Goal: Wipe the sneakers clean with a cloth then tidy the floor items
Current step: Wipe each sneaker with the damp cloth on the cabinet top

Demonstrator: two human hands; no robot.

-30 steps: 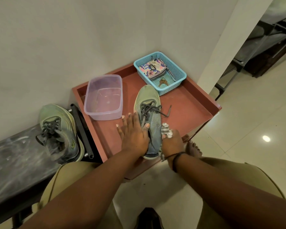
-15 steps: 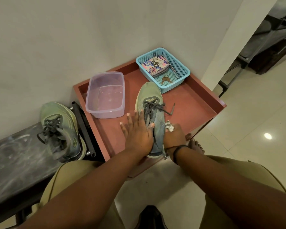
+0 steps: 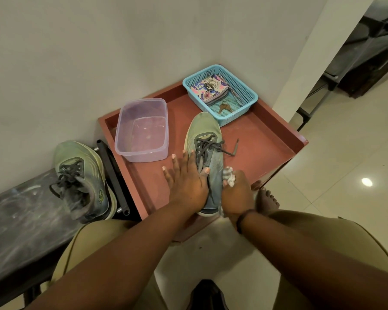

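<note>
head view: your left hand [image 3: 187,185] lies flat with fingers spread on the near sneaker [image 3: 205,157], thumb over its laces, pinning it to the red tray [image 3: 276,151]. your right hand [image 3: 235,195] is curled around a white cloth [image 3: 229,175], pressing it to the shoe's right side. the second sneaker [image 3: 81,177] sits on the dark bench [image 3: 14,220] at left. farther back a clear plastic tub [image 3: 141,130] and a blue basket [image 3: 244,90] holding keys [image 3: 224,107] stand on the tray.

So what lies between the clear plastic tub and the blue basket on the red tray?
Head view: mostly bare red tray. The toe of the sneaker lies just below the line from the clear plastic tub to the blue basket.
</note>
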